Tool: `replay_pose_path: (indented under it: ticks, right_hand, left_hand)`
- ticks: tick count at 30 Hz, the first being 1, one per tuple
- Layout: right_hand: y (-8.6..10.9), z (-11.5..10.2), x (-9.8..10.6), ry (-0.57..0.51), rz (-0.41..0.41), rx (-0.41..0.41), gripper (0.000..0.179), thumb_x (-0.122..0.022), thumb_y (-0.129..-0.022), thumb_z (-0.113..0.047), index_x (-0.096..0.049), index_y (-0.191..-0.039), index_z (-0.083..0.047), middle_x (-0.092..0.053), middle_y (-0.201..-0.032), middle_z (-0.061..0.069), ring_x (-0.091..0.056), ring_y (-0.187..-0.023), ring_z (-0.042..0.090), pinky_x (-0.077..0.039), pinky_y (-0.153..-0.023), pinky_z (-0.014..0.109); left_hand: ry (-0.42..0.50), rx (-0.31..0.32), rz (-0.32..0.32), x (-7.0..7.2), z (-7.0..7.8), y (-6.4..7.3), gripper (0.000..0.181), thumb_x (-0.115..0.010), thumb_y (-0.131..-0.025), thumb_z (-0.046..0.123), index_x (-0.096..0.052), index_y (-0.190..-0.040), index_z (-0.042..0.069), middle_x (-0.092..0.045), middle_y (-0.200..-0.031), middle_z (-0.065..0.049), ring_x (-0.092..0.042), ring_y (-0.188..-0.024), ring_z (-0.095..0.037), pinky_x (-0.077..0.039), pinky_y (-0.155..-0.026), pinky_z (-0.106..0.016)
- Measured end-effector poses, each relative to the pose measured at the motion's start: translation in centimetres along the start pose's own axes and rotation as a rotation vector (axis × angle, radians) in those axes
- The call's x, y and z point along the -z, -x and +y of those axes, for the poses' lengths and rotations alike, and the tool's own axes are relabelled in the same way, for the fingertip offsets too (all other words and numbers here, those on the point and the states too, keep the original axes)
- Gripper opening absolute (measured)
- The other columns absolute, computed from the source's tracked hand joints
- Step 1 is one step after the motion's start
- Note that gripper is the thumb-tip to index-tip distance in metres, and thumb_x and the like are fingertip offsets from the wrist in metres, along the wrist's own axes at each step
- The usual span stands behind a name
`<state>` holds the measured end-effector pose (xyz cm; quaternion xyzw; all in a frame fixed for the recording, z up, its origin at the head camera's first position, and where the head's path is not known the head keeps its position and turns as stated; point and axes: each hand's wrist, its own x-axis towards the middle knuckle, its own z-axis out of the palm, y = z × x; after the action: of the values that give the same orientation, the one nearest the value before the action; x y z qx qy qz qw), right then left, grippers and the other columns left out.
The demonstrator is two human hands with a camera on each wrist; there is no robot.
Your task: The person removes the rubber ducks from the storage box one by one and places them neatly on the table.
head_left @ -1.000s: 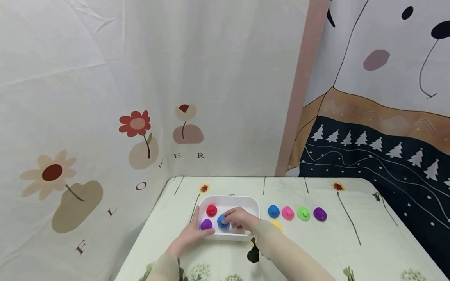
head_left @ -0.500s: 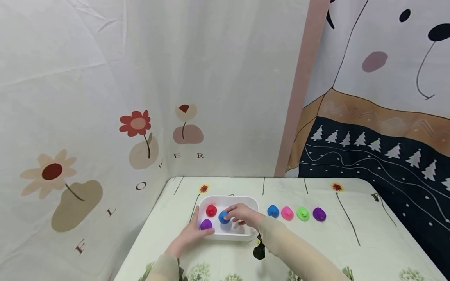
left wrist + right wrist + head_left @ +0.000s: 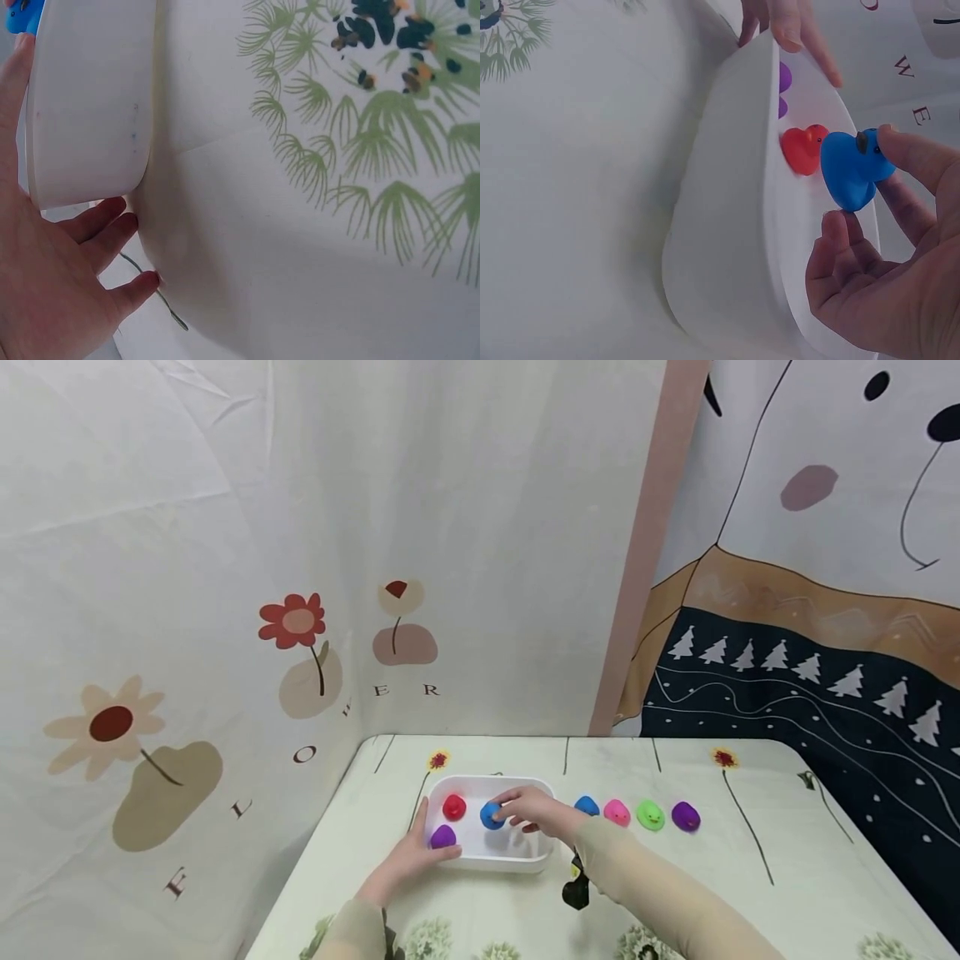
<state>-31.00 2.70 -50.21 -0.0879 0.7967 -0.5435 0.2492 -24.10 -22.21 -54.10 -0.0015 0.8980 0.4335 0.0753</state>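
Observation:
Over the white tray (image 3: 487, 863), my right hand (image 3: 536, 810) pinches a blue rubber duck (image 3: 847, 169) between thumb and fingertips. A red rubber duck (image 3: 453, 807) sits in the tray's far left part, and a purple one (image 3: 442, 837) lies at the near left, close to my left thumb. My left hand (image 3: 412, 852) holds the tray's left end. Its thumb lies over the near rim, and the other fingers are outside the end wall in the left wrist view.
Right of the tray stands a row of ducks: blue (image 3: 587, 806), partly behind my right wrist, pink (image 3: 617, 812), green (image 3: 650, 815) and purple (image 3: 686, 816). A dark strap end (image 3: 576, 892) hangs below my right sleeve. Fabric walls (image 3: 480, 710) border the table's back and left.
My right hand has shifted rightward within the tray with the blue duck. A yellow duck seen a second ago is now hidden behind the right arm. The left hand stays on the tray.

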Motion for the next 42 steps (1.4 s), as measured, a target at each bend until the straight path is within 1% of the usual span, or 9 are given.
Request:
replay_pose_path:
  ticks: [7,11,17,20,25,30,36,42]
  right_hand:
    - [0.2,-0.1,1.2,-0.014,-0.018,-0.005,0.029,-0.074,-0.085,-0.019,-0.072,-0.112,-0.01,-0.069,-0.094,0.002,-0.058,-0.097,0.033,-0.048,-0.076,0.043]
    - [0.5,0.0,1.7,-0.027,-0.034,-0.001,0.031,-0.074,-0.085,-0.02,-0.07,-0.114,-0.009,-0.068,-0.097,0.003,-0.056,-0.1,0.034,-0.048,-0.079,0.045]
    - [1.3,-0.4,2.8,0.0,-0.058,0.019,0.033,-0.072,-0.087,-0.024,-0.069,-0.117,-0.01,-0.067,-0.1,0.004,-0.055,-0.101,0.032,-0.047,-0.086,0.052]
    - [1.6,-0.6,3.4,0.007,-0.06,0.035,0.034,-0.072,-0.088,-0.024,-0.069,-0.118,-0.01,-0.068,-0.1,0.004,-0.055,-0.1,0.031,-0.047,-0.087,0.054]
    - [2.2,-0.9,4.3,0.017,-0.053,0.048,0.033,-0.071,-0.088,-0.025,-0.069,-0.118,-0.01,-0.068,-0.1,0.003,-0.054,-0.098,0.029,-0.047,-0.086,0.052]
    - [2.6,-0.9,4.8,0.006,-0.039,0.04,0.033,-0.071,-0.088,-0.024,-0.069,-0.118,-0.01,-0.067,-0.1,0.003,-0.054,-0.098,0.029,-0.048,-0.084,0.05]
    - [2.6,-0.6,5.1,0.005,-0.012,0.023,0.035,-0.073,-0.087,-0.024,-0.068,-0.118,-0.01,-0.066,-0.099,0.005,-0.053,-0.093,0.027,-0.048,-0.082,0.047]
    - [2.6,-0.5,5.6,0.006,0.007,-0.002,0.032,-0.073,-0.087,-0.022,-0.069,-0.116,-0.01,-0.066,-0.097,0.006,-0.053,-0.089,0.026,-0.048,-0.072,0.037]
  left_hand:
    - [0.003,0.011,-0.002,0.1,0.2,0.1,0.116,-0.078,-0.079,0.043,0.003,-0.156,0.011,-0.021,-0.154,-0.029,-0.03,-0.136,-0.049,-0.028,-0.106,-0.065]
    - [0.003,0.016,-0.003,0.1,0.3,0.1,0.117,-0.078,-0.079,0.043,0.003,-0.156,0.011,-0.02,-0.155,-0.029,-0.03,-0.136,-0.049,-0.028,-0.106,-0.064]
    - [0.01,0.015,-0.003,0.0,0.3,0.0,0.117,-0.078,-0.079,0.042,0.003,-0.156,0.01,-0.019,-0.155,-0.029,-0.03,-0.136,-0.049,-0.027,-0.106,-0.064]
    - [0.01,0.01,-0.002,0.0,0.3,-0.1,0.116,-0.078,-0.079,0.043,0.003,-0.156,0.01,-0.02,-0.155,-0.029,-0.03,-0.136,-0.05,-0.027,-0.106,-0.065]
    - [0.005,0.014,-0.005,0.1,0.2,-0.3,0.115,-0.078,-0.079,0.044,0.002,-0.156,0.011,-0.018,-0.156,-0.027,-0.027,-0.137,-0.049,-0.026,-0.107,-0.064]
    - [-0.008,0.009,-0.002,0.1,0.1,-0.3,0.116,-0.078,-0.079,0.043,0.003,-0.156,0.01,-0.019,-0.154,-0.03,-0.029,-0.136,-0.05,-0.027,-0.106,-0.064]
    - [-0.013,0.009,-0.002,0.0,0.1,-0.3,0.117,-0.078,-0.079,0.042,0.003,-0.156,0.01,-0.019,-0.154,-0.03,-0.029,-0.136,-0.05,-0.027,-0.106,-0.065]
    - [-0.009,0.012,-0.005,0.1,0.3,-0.1,0.117,-0.078,-0.079,0.043,0.003,-0.156,0.01,-0.019,-0.154,-0.03,-0.028,-0.136,-0.051,-0.027,-0.106,-0.064]
